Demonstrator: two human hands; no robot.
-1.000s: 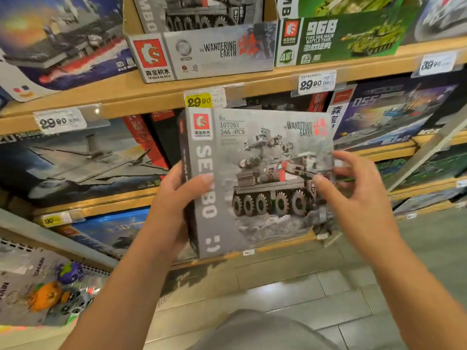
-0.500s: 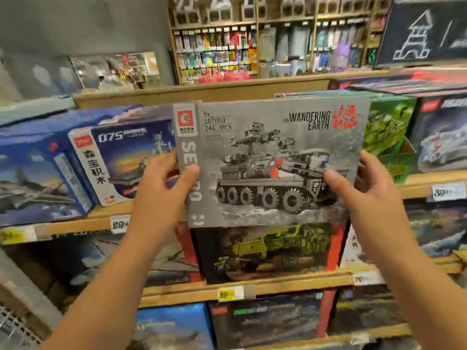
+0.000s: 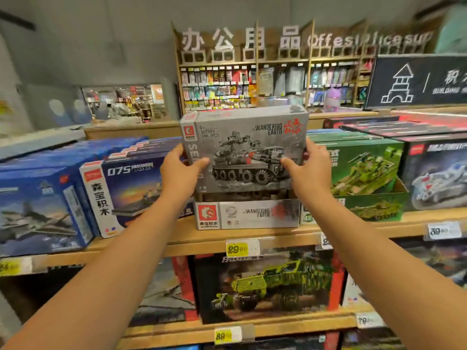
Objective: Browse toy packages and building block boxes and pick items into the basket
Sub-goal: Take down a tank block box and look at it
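A grey box printed with a wheeled tank and "WANDERING EARTH" is held upright by both hands, its lower edge just at the open top of a grey display carton on the top shelf. The left hand is curled round the box's left edge, thumb laid across the front and fingers hidden behind. The right hand is clamped on the right edge in the same way, thumb on the front. Both arms are stretched out from the near corners towards the shelf. Left of the carton a white-and-blue box marked "075" is stood, with a blue jet box further left. To the right a green tank box is set in a green carton, and a dark box with a white vehicle lies at the far right. Below, a box with a green truck is shelved behind a yellow price tag. Stationery racks are seen far behind
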